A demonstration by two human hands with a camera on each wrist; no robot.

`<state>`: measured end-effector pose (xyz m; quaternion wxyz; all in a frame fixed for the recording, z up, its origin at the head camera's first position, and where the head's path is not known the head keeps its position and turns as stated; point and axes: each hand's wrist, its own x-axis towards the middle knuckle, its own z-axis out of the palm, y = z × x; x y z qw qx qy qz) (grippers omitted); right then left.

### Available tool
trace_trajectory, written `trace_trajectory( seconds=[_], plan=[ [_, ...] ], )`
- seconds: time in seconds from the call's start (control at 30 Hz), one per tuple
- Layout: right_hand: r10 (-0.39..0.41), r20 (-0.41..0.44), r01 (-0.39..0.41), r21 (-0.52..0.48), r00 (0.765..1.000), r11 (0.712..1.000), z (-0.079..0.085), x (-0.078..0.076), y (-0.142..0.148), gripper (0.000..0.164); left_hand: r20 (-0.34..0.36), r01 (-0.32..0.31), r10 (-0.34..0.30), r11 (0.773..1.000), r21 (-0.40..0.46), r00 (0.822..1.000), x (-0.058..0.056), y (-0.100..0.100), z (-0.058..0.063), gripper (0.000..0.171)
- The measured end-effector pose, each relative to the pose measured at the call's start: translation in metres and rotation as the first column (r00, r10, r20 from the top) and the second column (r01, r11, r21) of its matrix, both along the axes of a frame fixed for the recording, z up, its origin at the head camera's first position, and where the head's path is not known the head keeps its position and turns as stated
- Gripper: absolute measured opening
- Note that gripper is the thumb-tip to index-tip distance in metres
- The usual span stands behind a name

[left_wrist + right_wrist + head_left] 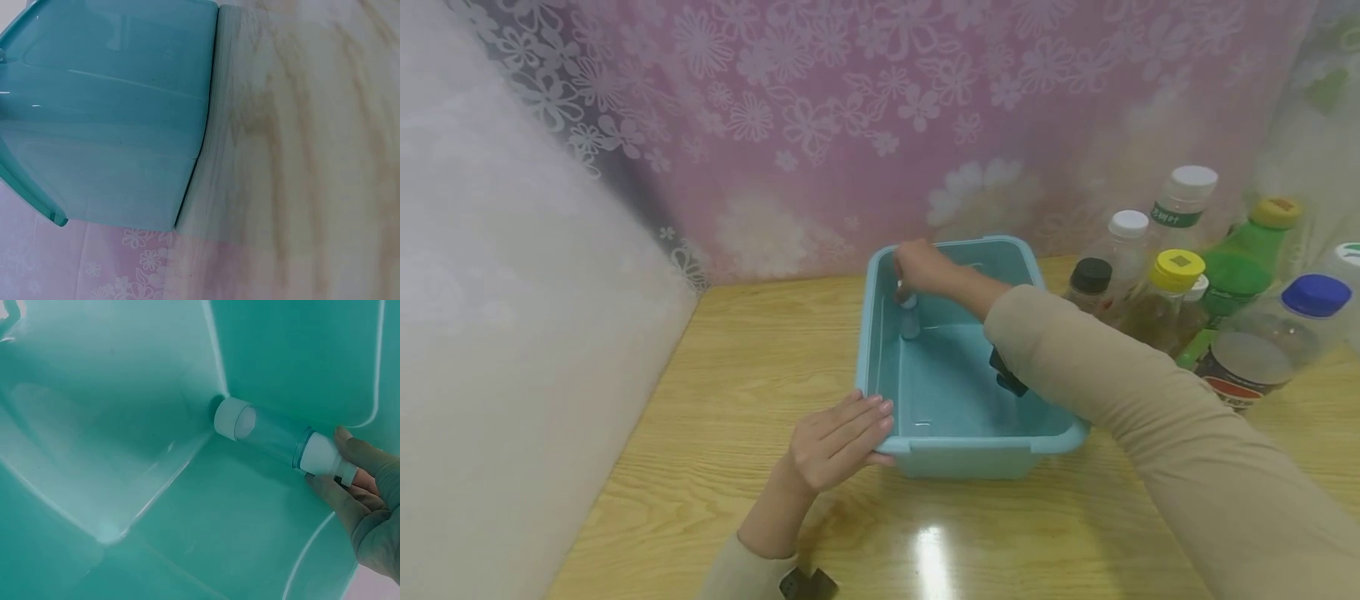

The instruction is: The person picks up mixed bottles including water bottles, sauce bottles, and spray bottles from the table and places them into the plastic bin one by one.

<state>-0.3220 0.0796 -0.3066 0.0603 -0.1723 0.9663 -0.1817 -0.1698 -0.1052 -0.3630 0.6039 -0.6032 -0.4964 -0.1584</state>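
Observation:
A light-blue plastic tub (966,458) stands on the wooden table. My left hand (838,442) holds its near-left corner, fingers laid over the rim and the thumb below it. Inside the tub, my right hand (925,271) reaches to the far-left corner. There its thumb and fingers pinch the white top of a small clear bottle (272,431), also seen in the head view as a pale cylinder (910,323). In the right wrist view, the bottle's white-banded far end points into the tub's corner; whether it touches the bottom I cannot tell. The left wrist view shows the tub's outer wall (119,131).
Right of the tub stand several bottles, among them one with a black cap (1091,275), one with a yellow cap (1177,271), a green bottle (1236,258) and one with a blue cap (1315,295). A pink flowered curtain (850,150) hangs behind; a white surface (527,292) bounds the left.

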Motion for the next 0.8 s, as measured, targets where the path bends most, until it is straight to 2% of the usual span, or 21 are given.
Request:
trace_trajectory(
  seconds=[0.13, 0.27, 0.37, 0.47, 0.6, 0.73, 0.8],
  plan=[
    [0.038, -0.001, -0.038, 0.025, 0.999, 0.999, -0.0049, -0.002, -0.002, 0.025, 0.005, -0.003, 0.003, 1.0, -0.01, 1.0, -0.0005, -0.0011, -0.0013, 0.032],
    [0.083, -0.004, -0.083, 0.063, 0.997, 0.995, -0.0088, -0.0053, -0.0036, 0.043, 0.008, -0.002, 0.002, 1.0, -0.02, 1.0, -0.0008, -0.0018, -0.0018, 0.032],
    [0.09, 0.0, -0.09, 0.076, 0.996, 0.993, -0.0096, -0.0065, -0.0043, 0.051, 0.012, -0.002, 0.003, 1.0, -0.025, 1.0, -0.0008, -0.0023, -0.0015, 0.032],
    [0.091, -0.007, -0.09, 0.089, 0.996, 0.992, -0.0092, -0.0059, -0.0043, 0.045, 0.014, -0.005, 0.005, 1.0, -0.024, 1.0, -0.0007, -0.0027, -0.0011, 0.032],
    [0.077, -0.007, -0.076, 0.11, 0.997, 0.991, -0.0083, -0.0027, -0.0019, 0.022, 0.01, 0.0, 0.001, 1.0, -0.02, 1.0, -0.0007, -0.0017, -0.0011, 0.032],
    [0.059, -0.004, -0.058, 0.116, 0.998, 0.992, -0.0069, 0.0001, 0.0004, 0.029, 0.005, 0.003, -0.003, 1.0, -0.016, 1.0, -0.0003, -0.0005, -0.0001, 0.032],
    [0.064, -0.006, -0.063, 0.12, 0.998, 0.991, -0.0043, 0.001, 0.0007, 0.025, 0.004, 0.002, -0.001, 1.0, -0.015, 1.0, 0.0, -0.0005, 0.0006, 0.032]
  ],
)
